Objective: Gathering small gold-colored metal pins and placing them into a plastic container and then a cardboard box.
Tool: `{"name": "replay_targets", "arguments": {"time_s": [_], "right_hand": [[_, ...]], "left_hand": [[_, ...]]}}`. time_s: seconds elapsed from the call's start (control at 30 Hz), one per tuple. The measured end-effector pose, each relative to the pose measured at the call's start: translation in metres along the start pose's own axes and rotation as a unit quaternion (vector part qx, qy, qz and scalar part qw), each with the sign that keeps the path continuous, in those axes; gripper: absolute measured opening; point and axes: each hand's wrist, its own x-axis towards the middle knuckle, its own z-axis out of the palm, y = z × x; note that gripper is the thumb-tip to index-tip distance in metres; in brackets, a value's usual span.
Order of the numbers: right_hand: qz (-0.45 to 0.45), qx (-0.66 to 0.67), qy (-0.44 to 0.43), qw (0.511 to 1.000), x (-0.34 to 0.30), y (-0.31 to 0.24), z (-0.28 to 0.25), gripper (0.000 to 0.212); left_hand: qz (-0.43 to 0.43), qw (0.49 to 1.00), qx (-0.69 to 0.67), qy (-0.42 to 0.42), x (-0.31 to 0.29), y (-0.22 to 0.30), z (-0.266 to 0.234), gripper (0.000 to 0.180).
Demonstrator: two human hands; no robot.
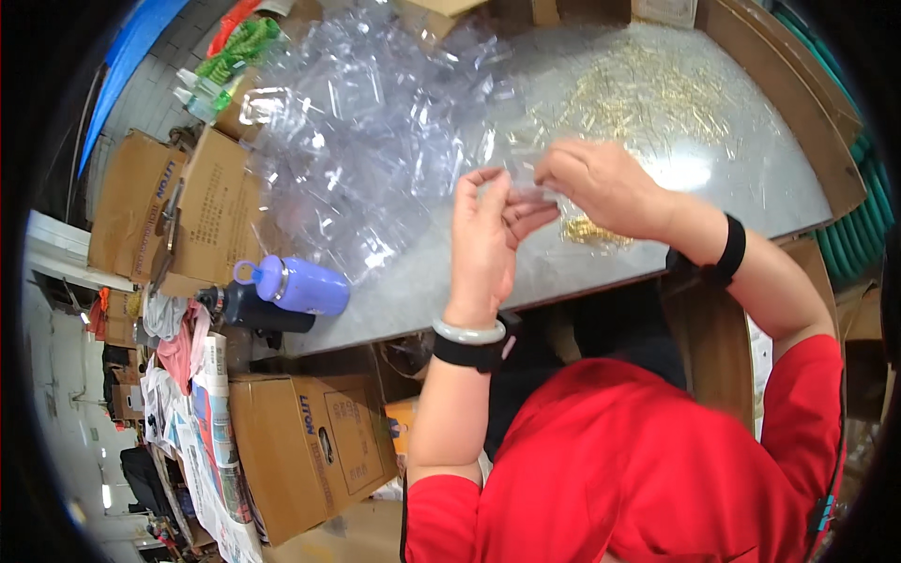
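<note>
Above the grey table (pixel 413 298) my two hands meet close together. My left hand (pixel 483 235) has thumb and fingers closed on a small clear plastic piece (pixel 531 194), whose exact shape is hard to see. My right hand (pixel 601 186) is pinched beside it, its fingertips at the piece's right end; whatever they grip is hidden. Just under my right hand lies a small pile of gold-coloured metal pieces (pixel 591 231). A wide spread of thin gold pieces (pixel 657 94) covers the far right of the table.
Clear plastic pieces (pixel 366 122) are heaped across the table's left half. A purple bottle (pixel 310 285) and a black bottle (pixel 253 308) are at the left front edge. Cardboard (pixel 798 84) walls the right side; a cardboard box (pixel 310 441) stands below the left edge.
</note>
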Motion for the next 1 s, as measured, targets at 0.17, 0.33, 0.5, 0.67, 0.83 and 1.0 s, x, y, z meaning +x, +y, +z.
{"name": "replay_targets", "arguments": {"time_s": [0.17, 0.33, 0.5, 0.67, 0.83, 1.0], "right_hand": [[-0.012, 0.01, -0.005, 1.0, -0.014, 0.002, 0.014, 0.012], [-0.022, -0.042, -0.012, 0.999, -0.01, -0.008, 0.015, 0.014], [-0.011, -0.007, 0.105, 0.994, -0.018, -0.013, 0.025, 0.015], [0.043, 0.047, 0.209, 0.976, -0.027, -0.018, 0.043, 0.014], [0.086, 0.08, 0.22, 0.968, -0.026, -0.021, 0.047, 0.012], [0.118, 0.096, 0.208, 0.966, -0.025, -0.019, 0.049, 0.012]], "left_hand": [[-0.045, 0.998, 0.039, -0.005, -0.001, -0.001, 0.001, 0.039], [-0.099, 0.992, -0.018, -0.079, 0.003, -0.005, -0.014, 0.045], [-0.068, 0.996, -0.027, -0.054, -0.006, -0.007, -0.002, 0.045], [-0.075, 0.995, 0.051, -0.047, -0.005, -0.003, 0.0, 0.045], [-0.065, 0.996, 0.055, -0.035, -0.007, -0.003, 0.003, 0.042], [-0.1, 0.994, 0.052, -0.008, 0.001, -0.004, 0.006, 0.042]]}}
